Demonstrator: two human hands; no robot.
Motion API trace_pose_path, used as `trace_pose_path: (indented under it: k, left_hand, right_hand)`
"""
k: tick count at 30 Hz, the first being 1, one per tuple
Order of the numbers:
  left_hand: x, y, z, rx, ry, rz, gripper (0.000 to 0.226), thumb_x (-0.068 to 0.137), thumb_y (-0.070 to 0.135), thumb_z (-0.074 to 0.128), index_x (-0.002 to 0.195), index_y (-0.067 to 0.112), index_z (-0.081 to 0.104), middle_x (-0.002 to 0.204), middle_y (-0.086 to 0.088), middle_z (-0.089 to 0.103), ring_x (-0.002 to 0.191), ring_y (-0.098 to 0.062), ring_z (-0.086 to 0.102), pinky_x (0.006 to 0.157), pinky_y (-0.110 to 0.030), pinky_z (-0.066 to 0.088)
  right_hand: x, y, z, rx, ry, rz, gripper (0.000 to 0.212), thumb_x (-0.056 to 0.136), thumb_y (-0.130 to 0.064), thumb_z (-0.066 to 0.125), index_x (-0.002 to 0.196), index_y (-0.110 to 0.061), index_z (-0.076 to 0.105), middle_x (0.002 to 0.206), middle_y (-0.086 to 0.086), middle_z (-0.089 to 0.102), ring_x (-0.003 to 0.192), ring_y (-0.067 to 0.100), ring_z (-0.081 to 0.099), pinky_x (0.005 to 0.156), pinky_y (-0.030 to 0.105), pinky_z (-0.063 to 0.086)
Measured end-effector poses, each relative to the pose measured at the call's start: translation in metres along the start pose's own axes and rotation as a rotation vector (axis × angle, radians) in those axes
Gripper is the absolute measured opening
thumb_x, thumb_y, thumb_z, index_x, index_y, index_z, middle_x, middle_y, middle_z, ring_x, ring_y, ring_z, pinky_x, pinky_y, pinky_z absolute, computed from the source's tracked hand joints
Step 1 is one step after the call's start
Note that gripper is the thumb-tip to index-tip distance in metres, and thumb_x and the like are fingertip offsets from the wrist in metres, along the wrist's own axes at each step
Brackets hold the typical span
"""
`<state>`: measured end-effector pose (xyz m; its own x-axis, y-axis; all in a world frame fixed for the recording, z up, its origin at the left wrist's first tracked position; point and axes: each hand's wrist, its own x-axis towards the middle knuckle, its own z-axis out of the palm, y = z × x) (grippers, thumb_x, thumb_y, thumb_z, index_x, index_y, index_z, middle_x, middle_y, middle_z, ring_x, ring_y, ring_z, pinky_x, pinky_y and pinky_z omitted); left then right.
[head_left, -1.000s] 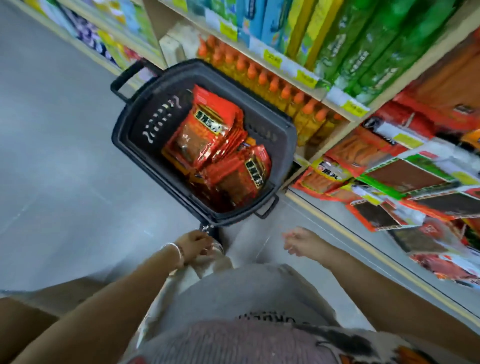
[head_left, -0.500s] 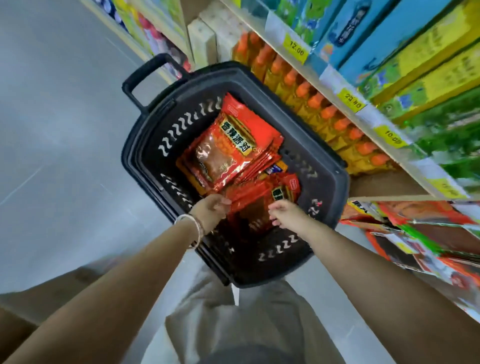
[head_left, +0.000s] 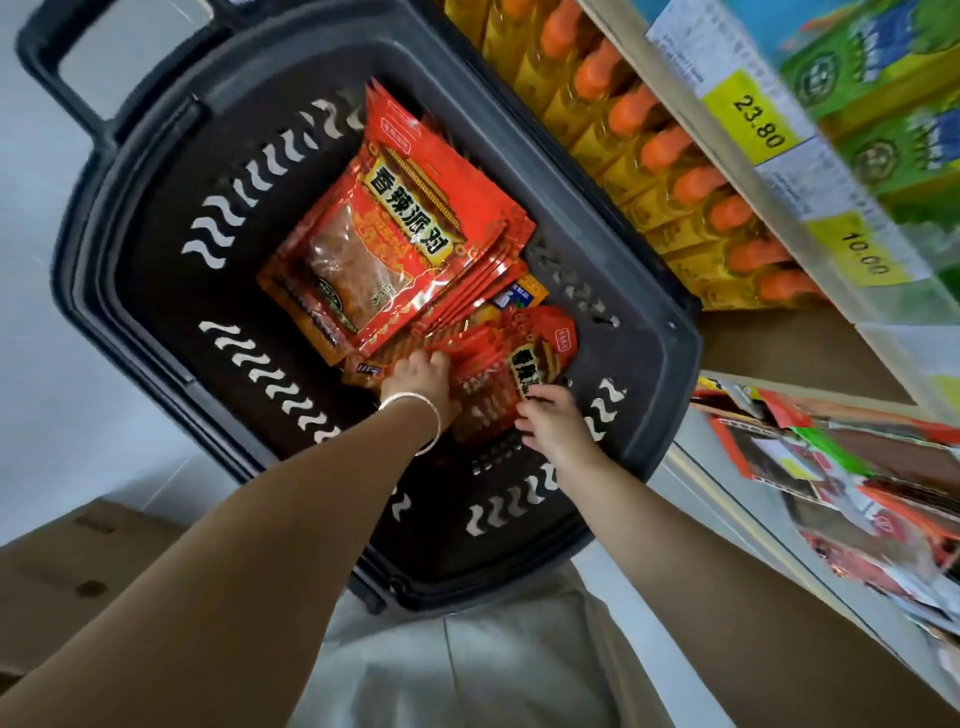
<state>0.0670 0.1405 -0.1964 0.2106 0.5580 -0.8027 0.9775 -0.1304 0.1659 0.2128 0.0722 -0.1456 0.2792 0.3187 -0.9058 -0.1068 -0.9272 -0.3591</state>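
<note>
Head view: at the near end of the basket (head_left: 156, 270), left hand (head_left: 418, 375) and right hand (head_left: 555, 423) clamp curled fingers on 1 packet stack (head_left: 488, 382), gathering it; the next move likely calls for lifting it over the basket's rim.

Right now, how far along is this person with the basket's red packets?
Done: little; the upper stack lies untouched in the black basket. In hand: left hand and right hand both grip the lower packets. Left: probably lifting them out, maybe toward the shelf.
</note>
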Motion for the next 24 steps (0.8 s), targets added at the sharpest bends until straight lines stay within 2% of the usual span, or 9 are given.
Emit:
trace_pose_path:
  k: [4,6,8,10,12,14,17,21,24]
  left_hand:
    - [0.007,0.012,-0.004,-0.004,0.018,0.006,0.048,0.084,0.039,0.063,0.124,0.017,0.047,0.124,-0.011,0.046,0.115,-0.031,0.046,0.09,-0.042,0.043]
    - [0.007,0.016,-0.005,-0.061,0.057,0.038,0.031,0.088,0.025,0.057,0.117,0.017,0.052,0.113,-0.009,0.054,0.1,-0.029,0.055,0.078,-0.038,0.047]
    - [0.003,0.011,-0.009,-0.153,0.093,0.039,0.024,0.088,0.011,0.048,0.11,0.018,0.052,0.093,-0.004,0.058,0.078,-0.025,0.056,0.062,-0.032,0.043]
    - [0.0,-0.001,-0.015,-0.246,0.129,0.02,0.018,0.086,0.005,0.043,0.096,0.02,0.047,0.082,-0.004,0.059,0.068,-0.023,0.054,0.059,-0.031,0.04]
    - [-0.004,-0.01,-0.019,-0.274,0.126,0.0,0.022,0.086,0.003,0.043,0.096,0.022,0.047,0.081,-0.004,0.06,0.065,-0.019,0.053,0.058,-0.03,0.04]
    - [-0.009,-0.011,-0.018,-0.227,0.077,0.027,0.028,0.088,0.007,0.046,0.11,0.023,0.051,0.097,-0.005,0.061,0.077,-0.022,0.057,0.066,-0.033,0.046]
    - [-0.007,-0.007,-0.007,-0.081,-0.011,0.114,0.044,0.088,0.024,0.056,0.131,0.022,0.046,0.128,-0.01,0.048,0.115,-0.032,0.048,0.093,-0.043,0.044]
    - [0.006,0.003,0.001,-0.086,0.026,0.067,0.054,0.084,0.035,0.064,0.13,0.018,0.043,0.126,-0.011,0.048,0.114,-0.033,0.049,0.093,-0.044,0.046]
    - [0.015,0.017,0.004,-0.045,0.058,0.116,0.041,0.087,0.033,0.061,0.124,0.022,0.049,0.119,-0.007,0.052,0.107,-0.029,0.053,0.086,-0.04,0.048]
  right_hand:
    - [0.002,-0.001,-0.002,0.086,0.038,0.004,0.022,0.094,-0.012,0.049,0.115,-0.021,0.048,0.1,-0.004,0.056,0.088,0.007,0.058,0.068,0.018,0.045]
    - [0.001,-0.002,-0.001,0.101,0.05,0.0,0.024,0.095,-0.012,0.049,0.118,-0.019,0.049,0.102,-0.003,0.056,0.088,0.006,0.058,0.068,0.018,0.046]
    - [0.001,-0.003,-0.001,0.118,0.052,0.001,0.026,0.095,-0.012,0.049,0.12,-0.018,0.049,0.103,-0.004,0.056,0.087,0.005,0.058,0.067,0.017,0.045]
    - [-0.001,-0.004,0.0,0.12,0.056,0.011,0.026,0.095,-0.012,0.049,0.12,-0.017,0.05,0.101,-0.005,0.056,0.087,0.006,0.059,0.067,0.018,0.046]
    - [-0.002,-0.006,0.001,0.124,0.059,0.034,0.025,0.094,-0.012,0.05,0.119,-0.017,0.049,0.101,-0.004,0.057,0.086,0.007,0.059,0.075,0.022,0.048]
    - [-0.003,-0.007,0.001,0.119,0.067,0.049,0.027,0.094,-0.012,0.049,0.121,-0.016,0.049,0.107,0.0,0.056,0.087,0.009,0.058,0.085,0.027,0.047]
    - [-0.003,-0.007,-0.001,0.119,0.087,0.02,0.026,0.094,-0.01,0.049,0.119,-0.015,0.049,0.112,0.003,0.056,0.084,0.007,0.058,0.082,0.026,0.046]
    - [0.002,-0.004,-0.002,0.144,0.08,0.01,0.031,0.094,-0.01,0.049,0.125,-0.013,0.048,0.107,0.002,0.056,0.083,0.006,0.057,0.071,0.02,0.046]
    - [0.007,-0.004,-0.003,0.208,0.101,0.054,0.033,0.095,-0.012,0.048,0.128,-0.013,0.047,0.108,0.001,0.056,0.089,0.011,0.058,0.068,0.02,0.045]
